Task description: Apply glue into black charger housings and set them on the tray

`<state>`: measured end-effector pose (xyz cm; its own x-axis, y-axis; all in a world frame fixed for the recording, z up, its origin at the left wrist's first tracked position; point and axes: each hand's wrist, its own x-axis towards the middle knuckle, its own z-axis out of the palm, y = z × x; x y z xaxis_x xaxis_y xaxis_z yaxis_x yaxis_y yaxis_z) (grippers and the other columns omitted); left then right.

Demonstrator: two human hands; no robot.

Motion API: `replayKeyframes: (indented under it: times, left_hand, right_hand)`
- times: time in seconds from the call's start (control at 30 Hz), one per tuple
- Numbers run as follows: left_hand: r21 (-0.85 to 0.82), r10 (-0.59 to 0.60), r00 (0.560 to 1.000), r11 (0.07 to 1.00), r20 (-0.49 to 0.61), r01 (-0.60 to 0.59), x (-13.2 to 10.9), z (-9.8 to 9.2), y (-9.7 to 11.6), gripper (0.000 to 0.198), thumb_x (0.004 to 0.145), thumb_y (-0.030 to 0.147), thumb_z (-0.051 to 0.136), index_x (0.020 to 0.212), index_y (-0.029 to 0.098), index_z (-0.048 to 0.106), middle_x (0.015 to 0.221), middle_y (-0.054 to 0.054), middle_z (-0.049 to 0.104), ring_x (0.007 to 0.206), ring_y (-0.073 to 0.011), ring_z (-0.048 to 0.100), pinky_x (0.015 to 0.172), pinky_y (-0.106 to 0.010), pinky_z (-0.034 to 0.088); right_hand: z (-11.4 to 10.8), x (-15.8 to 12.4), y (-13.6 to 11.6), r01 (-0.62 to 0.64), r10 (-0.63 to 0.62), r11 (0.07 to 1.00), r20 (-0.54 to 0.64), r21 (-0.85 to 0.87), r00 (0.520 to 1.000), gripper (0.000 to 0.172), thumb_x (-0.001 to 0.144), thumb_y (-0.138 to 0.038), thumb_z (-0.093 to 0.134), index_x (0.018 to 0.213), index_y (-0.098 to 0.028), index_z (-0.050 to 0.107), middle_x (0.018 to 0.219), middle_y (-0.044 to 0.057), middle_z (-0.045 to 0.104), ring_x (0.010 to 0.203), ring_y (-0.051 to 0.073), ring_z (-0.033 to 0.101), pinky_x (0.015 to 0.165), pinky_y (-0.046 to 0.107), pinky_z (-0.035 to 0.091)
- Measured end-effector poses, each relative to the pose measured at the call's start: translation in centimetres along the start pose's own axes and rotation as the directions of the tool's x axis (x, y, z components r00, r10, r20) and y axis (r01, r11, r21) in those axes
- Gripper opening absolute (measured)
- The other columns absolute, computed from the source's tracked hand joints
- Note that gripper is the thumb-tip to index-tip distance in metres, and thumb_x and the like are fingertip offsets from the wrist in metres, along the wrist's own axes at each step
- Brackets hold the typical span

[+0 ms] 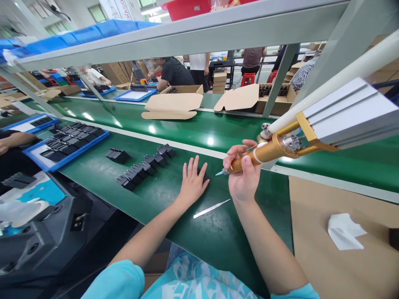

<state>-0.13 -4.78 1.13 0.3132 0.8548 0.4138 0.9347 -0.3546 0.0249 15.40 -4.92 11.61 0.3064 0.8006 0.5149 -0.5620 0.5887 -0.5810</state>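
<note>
My right hand (243,172) is closed around a gold dispensing nozzle (264,153) that hangs from a white tube and a grey block; its thin tip (220,172) points left. My left hand (193,180) lies flat on the green bench with fingers stretched out, covering a small black part (205,176) just below the tip. A pair of metal tweezers (211,209) lies on the bench between my forearms. Rows of small black parts (145,166) sit to the left of my left hand.
A blue tray (67,143) of black parts stands at the left, by another person's arm (12,139). Open cardboard boxes (174,106) sit beyond the green conveyor. A brown cardboard sheet with a white tissue (344,230) lies at the right. A metal shelf frame runs overhead.
</note>
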Motion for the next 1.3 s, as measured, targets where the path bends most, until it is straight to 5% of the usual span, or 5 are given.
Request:
replayKeyframes:
  times: [0.2, 0.47, 0.63, 0.8, 1.3]
  left_hand:
    - [-0.177, -0.119, 0.993, 0.977, 0.027, 0.122, 0.5, 0.3, -2.5, 0.084, 0.086, 0.049, 0.062, 0.153, 0.019, 0.022, 0.16, -0.019, 0.017, 0.147, -0.0381, 0.019, 0.115, -0.057, 0.025]
    - [-0.45, -0.099, 0.964, 0.869, 0.248, 0.205, 0.8, 0.1, -4.1, 0.09, 0.084, 0.049, 0.062, 0.154, 0.021, 0.014, 0.147, -0.017, 0.043, 0.134, -0.0344, 0.043, 0.103, -0.051, 0.044]
    - [-0.644, -0.078, 0.969, 0.735, 0.234, 0.215, 1.1, 0.2, -5.4, 0.069, 0.088, 0.046, 0.057, 0.149, 0.024, 0.031, 0.142, -0.012, 0.05, 0.13, -0.0296, 0.048, 0.107, -0.049, 0.04]
    - [-0.797, -0.068, 0.968, 0.555, 0.24, 0.237, 2.1, 1.3, -6.7, 0.041, 0.093, 0.027, 0.043, 0.133, 0.025, 0.052, 0.132, -0.007, 0.06, 0.123, -0.0229, 0.054, 0.109, -0.043, 0.038]
    - [-0.916, -0.026, 0.958, 0.289, 0.284, 0.279, 2.5, 3.2, -6.8, 0.031, 0.085, 0.025, 0.05, 0.11, 0.02, 0.067, 0.117, -0.006, 0.067, 0.112, -0.0232, 0.059, 0.104, -0.039, 0.04]
  right_hand:
    - [-0.7, 0.4, -0.1, -0.005, -0.002, 0.991, -0.052, -0.13, 0.999, 0.031, 0.082, -0.045, 0.06, 0.107, -0.028, 0.05, 0.084, -0.004, 0.057, 0.052, 0.008, 0.052, 0.05, 0.026, 0.04]
    - [-4.8, -0.3, -2.1, -0.003, -0.124, 0.871, -0.226, -0.491, 0.966, 0.044, 0.084, -0.038, 0.064, 0.122, -0.03, 0.044, 0.106, -0.001, 0.057, 0.068, 0.01, 0.062, 0.075, 0.032, 0.052]
    - [-8.6, -2.6, -4.0, -0.065, -0.204, 0.703, -0.289, -0.708, 0.935, 0.071, 0.075, -0.031, 0.075, 0.134, -0.032, 0.035, 0.126, 0.004, 0.054, 0.097, 0.016, 0.065, 0.093, 0.039, 0.051]
    - [-11.2, -4.8, -5.4, -0.104, -0.199, 0.625, -0.286, -0.774, 0.937, 0.077, 0.073, -0.028, 0.074, 0.139, -0.032, 0.035, 0.144, 0.007, 0.043, 0.132, 0.024, 0.048, 0.112, 0.051, 0.036]
    - [-14.7, -4.6, -6.7, -0.1, -0.248, 0.606, -0.307, -0.789, 0.919, 0.092, 0.061, -0.014, 0.076, 0.143, -0.033, 0.039, 0.138, 0.009, 0.05, 0.129, 0.027, 0.051, 0.113, 0.055, 0.033]
